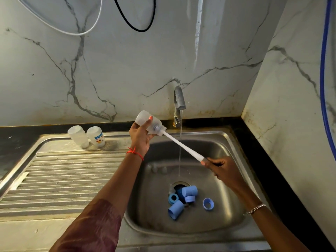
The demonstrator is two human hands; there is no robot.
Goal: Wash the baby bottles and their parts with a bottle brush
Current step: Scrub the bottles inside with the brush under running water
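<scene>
At frame centre, a translucent plastic baby bottle (148,120) is gripped by the left hand (141,136). A white long-handled bottle brush (181,145) is gripped by the right hand (224,169). Bristles should be rotated fully inside, reaching the base.

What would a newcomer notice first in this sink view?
The left hand holds a clear bottle tilted above the sink, while the right hand grips the white bottle brush, its bristles at the bottle's mouth. Close by, the tap runs a thin stream into the basin, where blue caps and rings lie clustered at the drain.
</scene>
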